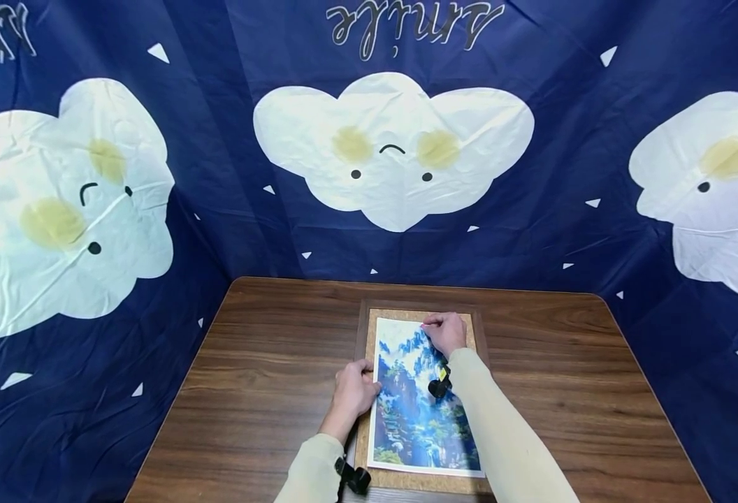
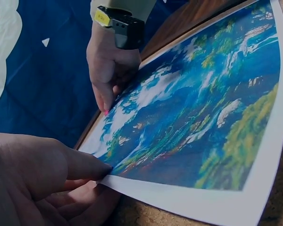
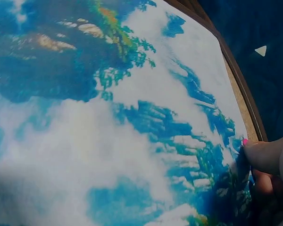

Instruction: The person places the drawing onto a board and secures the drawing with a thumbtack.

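Observation:
A landscape print [image 1: 409, 402] with blue mountains and a white border lies over a cork board [image 1: 428, 482] in a brown frame. At the print's left edge is my left hand [image 1: 353, 390]. In the left wrist view its thumb [image 2: 87, 165] lies on the border, the other fingers curled below, pinching the paper's edge. My right hand [image 1: 446, 334] is at the print's top edge, fingertips together around a small pink pushpin [image 3: 245, 141]. Only a bit of pink shows between the fingers; the pin's point is hidden. The right forearm covers part of the print's right side.
The board lies on a brown wood-grain table [image 1: 268, 370]. A dark blue cloth [image 1: 218, 105] with white clouds hangs behind and at both sides of the table. Each wrist bears a small black camera, such as the left one [image 1: 353, 476].

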Demonstrator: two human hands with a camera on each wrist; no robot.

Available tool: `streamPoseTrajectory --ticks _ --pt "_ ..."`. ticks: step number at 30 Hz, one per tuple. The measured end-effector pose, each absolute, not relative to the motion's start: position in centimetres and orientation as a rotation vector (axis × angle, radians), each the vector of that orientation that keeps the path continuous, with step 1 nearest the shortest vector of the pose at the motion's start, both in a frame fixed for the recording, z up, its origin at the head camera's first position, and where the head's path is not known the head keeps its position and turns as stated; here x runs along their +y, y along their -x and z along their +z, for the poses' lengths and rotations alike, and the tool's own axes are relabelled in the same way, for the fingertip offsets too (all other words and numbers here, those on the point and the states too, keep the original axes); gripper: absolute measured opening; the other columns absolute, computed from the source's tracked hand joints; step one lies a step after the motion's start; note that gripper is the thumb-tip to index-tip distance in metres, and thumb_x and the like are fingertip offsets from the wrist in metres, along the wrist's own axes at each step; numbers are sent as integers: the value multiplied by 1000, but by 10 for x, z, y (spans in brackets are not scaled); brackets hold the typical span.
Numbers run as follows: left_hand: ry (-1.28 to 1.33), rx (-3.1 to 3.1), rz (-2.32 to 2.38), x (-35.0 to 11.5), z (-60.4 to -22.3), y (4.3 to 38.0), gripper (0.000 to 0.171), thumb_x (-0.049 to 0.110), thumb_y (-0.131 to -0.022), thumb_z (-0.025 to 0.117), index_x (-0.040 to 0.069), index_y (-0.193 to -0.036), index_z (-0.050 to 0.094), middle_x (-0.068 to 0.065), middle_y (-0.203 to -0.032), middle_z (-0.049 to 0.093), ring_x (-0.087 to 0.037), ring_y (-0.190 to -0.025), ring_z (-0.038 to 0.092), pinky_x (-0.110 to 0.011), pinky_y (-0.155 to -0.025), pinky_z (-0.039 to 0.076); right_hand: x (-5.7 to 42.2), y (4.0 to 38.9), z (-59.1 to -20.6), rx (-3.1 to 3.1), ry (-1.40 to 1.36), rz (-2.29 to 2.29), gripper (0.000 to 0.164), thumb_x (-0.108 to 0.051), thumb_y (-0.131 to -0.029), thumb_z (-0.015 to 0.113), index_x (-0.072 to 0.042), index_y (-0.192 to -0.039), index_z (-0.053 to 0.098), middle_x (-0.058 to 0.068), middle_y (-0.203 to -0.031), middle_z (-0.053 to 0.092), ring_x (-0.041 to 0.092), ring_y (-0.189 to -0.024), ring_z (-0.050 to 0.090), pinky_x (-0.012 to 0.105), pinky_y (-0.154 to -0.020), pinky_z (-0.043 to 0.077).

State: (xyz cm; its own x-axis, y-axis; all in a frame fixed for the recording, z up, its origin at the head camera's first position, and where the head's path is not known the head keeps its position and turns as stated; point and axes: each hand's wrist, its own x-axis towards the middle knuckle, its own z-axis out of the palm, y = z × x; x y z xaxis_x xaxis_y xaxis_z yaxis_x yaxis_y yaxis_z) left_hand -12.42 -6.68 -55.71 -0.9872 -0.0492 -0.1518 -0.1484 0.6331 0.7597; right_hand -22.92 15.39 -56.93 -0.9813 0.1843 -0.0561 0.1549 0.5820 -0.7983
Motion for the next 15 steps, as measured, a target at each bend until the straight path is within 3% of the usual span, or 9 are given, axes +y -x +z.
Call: streamPoseTrajectory --ticks 6,15 --pt "175 2753 1253 -65 -557 123 30 6 -83 84 4 -112 75 2 -74 67 -18 -74 62 -39 -72 56 156 225 -568 -2776 248 1391 13 -11 -91 83 -4 -102 83 5 -85 76 27 -85 70 50 -89 57" --pt "177 2776 1237 -63 -555 124 34 9 -83 85 1 -114 74 1 -74 66 -21 -76 61 -42 -74 55 160 219 -568 -2782 154 1351 16 -12 -96 77 -3 -109 81 9 -92 76 26 -85 70 48 -85 58"
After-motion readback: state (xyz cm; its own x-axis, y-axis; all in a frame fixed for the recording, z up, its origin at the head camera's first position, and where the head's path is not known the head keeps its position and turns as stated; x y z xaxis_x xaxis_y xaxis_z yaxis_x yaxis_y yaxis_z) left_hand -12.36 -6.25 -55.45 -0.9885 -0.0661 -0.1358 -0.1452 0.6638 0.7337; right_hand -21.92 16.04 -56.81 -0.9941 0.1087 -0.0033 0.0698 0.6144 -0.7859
